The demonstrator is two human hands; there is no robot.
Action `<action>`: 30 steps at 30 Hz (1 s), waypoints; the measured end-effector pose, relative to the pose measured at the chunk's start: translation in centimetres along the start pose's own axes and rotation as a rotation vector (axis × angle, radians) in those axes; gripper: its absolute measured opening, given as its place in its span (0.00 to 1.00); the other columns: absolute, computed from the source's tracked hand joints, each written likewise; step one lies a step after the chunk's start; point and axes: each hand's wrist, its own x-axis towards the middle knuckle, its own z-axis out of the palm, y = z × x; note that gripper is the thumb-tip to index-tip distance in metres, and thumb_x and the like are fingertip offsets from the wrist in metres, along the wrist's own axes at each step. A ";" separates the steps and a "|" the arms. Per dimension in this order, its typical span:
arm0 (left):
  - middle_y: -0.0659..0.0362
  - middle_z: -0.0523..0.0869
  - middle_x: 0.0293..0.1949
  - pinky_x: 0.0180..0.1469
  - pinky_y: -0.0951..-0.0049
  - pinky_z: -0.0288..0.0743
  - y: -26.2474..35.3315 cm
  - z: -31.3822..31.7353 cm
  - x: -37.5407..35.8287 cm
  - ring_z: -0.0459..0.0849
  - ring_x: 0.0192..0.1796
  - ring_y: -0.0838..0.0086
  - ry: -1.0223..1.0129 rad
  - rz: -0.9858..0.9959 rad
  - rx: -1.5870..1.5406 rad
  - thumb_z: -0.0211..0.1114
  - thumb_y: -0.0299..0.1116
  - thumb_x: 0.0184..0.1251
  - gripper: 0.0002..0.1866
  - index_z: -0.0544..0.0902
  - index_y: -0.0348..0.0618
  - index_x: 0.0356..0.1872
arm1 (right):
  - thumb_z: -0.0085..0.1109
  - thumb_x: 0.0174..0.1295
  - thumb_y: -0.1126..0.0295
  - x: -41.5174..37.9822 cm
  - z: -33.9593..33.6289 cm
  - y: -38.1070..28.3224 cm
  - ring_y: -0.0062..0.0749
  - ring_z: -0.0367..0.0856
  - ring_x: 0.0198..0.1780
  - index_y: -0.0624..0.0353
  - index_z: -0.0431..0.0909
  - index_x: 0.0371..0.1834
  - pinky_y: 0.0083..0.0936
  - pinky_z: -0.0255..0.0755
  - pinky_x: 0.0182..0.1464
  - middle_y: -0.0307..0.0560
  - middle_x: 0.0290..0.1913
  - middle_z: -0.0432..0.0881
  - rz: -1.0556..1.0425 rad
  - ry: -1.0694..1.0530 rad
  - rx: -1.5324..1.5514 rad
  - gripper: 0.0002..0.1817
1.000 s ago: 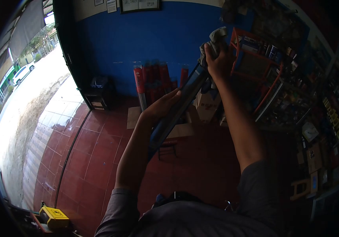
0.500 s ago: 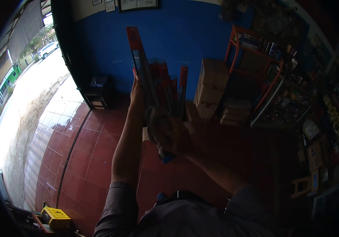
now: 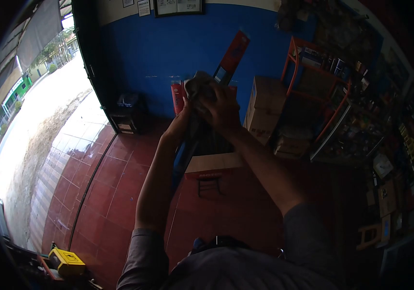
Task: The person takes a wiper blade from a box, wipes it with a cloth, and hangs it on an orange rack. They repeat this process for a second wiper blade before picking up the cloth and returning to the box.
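A long, narrow package with a red end [image 3: 236, 50] slants from upper right to lower left behind both my hands. My left hand [image 3: 180, 123] is closed around its middle, with the fingers partly hidden. A crumpled grey cloth [image 3: 199, 83] is bunched in my right hand [image 3: 222, 111], pressed against the package beside my left fingers. Beneath my hands stands an open cardboard box [image 3: 212, 162] with red lettering on its front. Another red-topped package [image 3: 177, 98] shows upright just left of my left hand.
Cardboard cartons [image 3: 265, 104] stand against the blue wall [image 3: 139, 53], next to an orange shelf rack [image 3: 291, 72]. Cluttered shelves and a glass case [image 3: 347, 128] line the right side. A yellow case [image 3: 68, 262] sits lower left, near the doorway. A black box [image 3: 128, 113] stands by the door.
The package's red end has swung from upper left to upper right. My right hand has moved up with the cloth, and my left hand now sits lower, close beside it.
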 end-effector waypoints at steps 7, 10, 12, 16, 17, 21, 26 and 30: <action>0.56 0.79 0.66 0.69 0.71 0.69 -0.3 1.7 -2.1 0.76 0.66 0.75 -0.031 0.318 0.722 0.67 0.39 0.75 0.35 0.65 0.37 0.77 | 0.68 0.63 0.56 7.2 -0.7 6.0 0.48 0.77 0.58 0.48 0.85 0.54 0.47 0.76 0.55 0.51 0.54 0.76 0.149 0.168 -0.164 0.19; 0.54 0.77 0.68 0.70 0.71 0.67 0.3 1.5 -2.5 0.75 0.67 0.74 -0.188 0.245 0.664 0.68 0.40 0.75 0.37 0.64 0.40 0.78 | 0.66 0.65 0.54 7.0 -1.5 9.4 0.50 0.78 0.55 0.49 0.84 0.54 0.47 0.77 0.55 0.51 0.51 0.76 0.171 0.171 -0.267 0.18; 0.53 0.79 0.67 0.69 0.70 0.69 -0.1 0.2 -2.8 0.77 0.65 0.74 -0.162 0.230 0.820 0.69 0.41 0.73 0.36 0.65 0.42 0.78 | 0.65 0.67 0.53 6.3 -2.0 10.9 0.51 0.78 0.54 0.49 0.84 0.54 0.47 0.77 0.54 0.51 0.51 0.76 0.183 0.162 -0.331 0.18; 0.53 0.81 0.65 0.67 0.71 0.71 0.5 0.2 -4.0 0.78 0.64 0.76 -0.209 0.174 0.805 0.68 0.42 0.73 0.36 0.66 0.43 0.78 | 0.57 0.72 0.50 4.5 -2.3 14.1 0.51 0.79 0.58 0.50 0.79 0.62 0.47 0.79 0.59 0.54 0.56 0.77 0.705 0.252 -0.417 0.23; 0.53 0.81 0.64 0.66 0.71 0.71 0.7 0.2 -4.0 0.78 0.63 0.76 -0.199 0.156 0.835 0.68 0.42 0.73 0.36 0.66 0.43 0.78 | 0.54 0.73 0.47 4.0 -1.8 15.5 0.50 0.80 0.58 0.53 0.78 0.62 0.46 0.79 0.59 0.56 0.57 0.78 0.913 0.394 -0.391 0.25; 0.51 0.81 0.65 0.66 0.69 0.72 0.3 -0.5 -3.4 0.79 0.65 0.71 -0.157 0.140 0.726 0.68 0.38 0.73 0.33 0.68 0.44 0.77 | 0.46 0.76 0.46 1.6 0.2 21.6 0.49 0.82 0.59 0.61 0.76 0.63 0.46 0.78 0.62 0.60 0.61 0.79 1.452 -0.018 -0.320 0.29; 0.51 0.82 0.63 0.66 0.69 0.73 -0.6 -0.8 -2.3 0.79 0.64 0.71 -0.147 0.201 0.655 0.68 0.40 0.74 0.34 0.67 0.44 0.77 | 0.48 0.75 0.42 3.0 0.9 20.2 0.49 0.83 0.57 0.60 0.74 0.66 0.47 0.79 0.57 0.59 0.59 0.80 1.118 0.002 0.910 0.32; 0.53 0.85 0.57 0.62 0.71 0.74 -0.6 0.3 -2.1 0.81 0.60 0.75 -0.089 0.254 0.691 0.67 0.45 0.75 0.30 0.73 0.41 0.71 | 0.49 0.73 0.39 4.5 1.4 18.5 0.49 0.84 0.55 0.59 0.72 0.68 0.48 0.80 0.53 0.59 0.57 0.81 0.604 -0.091 1.800 0.35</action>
